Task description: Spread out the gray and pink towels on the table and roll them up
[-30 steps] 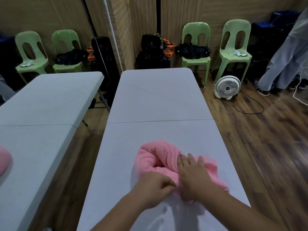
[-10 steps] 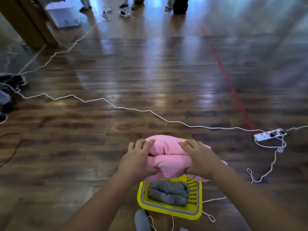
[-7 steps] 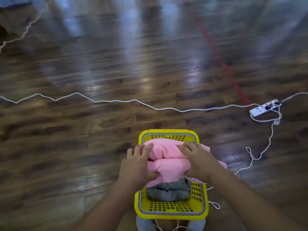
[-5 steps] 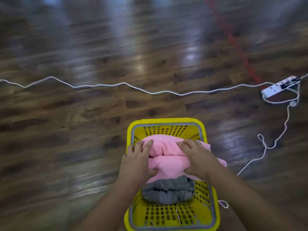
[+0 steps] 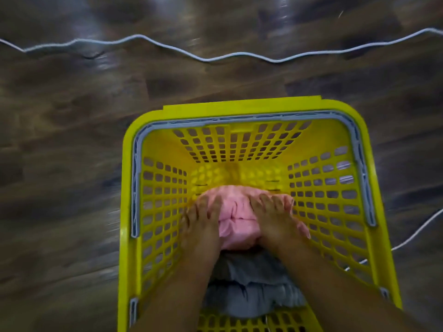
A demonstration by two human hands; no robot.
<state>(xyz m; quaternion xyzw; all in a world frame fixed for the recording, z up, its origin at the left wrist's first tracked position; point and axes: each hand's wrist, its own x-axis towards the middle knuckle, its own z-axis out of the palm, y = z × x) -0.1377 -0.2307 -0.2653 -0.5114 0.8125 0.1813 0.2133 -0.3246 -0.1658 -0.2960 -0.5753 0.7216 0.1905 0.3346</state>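
Wood floor (image 5: 72, 164); slotted basket (image 5: 239, 109) holds pink towel (image 5: 237, 219) (bunched).

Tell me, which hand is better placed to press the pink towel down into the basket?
Right, narrowly. The right hand wraps over the pink towel, with cloth showing either side; the left hand holds only its end. Both are inside the yellow basket.

Hands: two in shot right now, left hand (image 5: 203, 224) and right hand (image 5: 275, 221).
Towels: two, one pink towel (image 5: 237, 224), one gray towel (image 5: 251, 291).
Baskets: just the one yellow basket (image 5: 239, 109).
Cables: two white ones on the floor (image 5: 72, 164), far cable (image 5: 239, 54) and right-edge cable (image 5: 417, 231).
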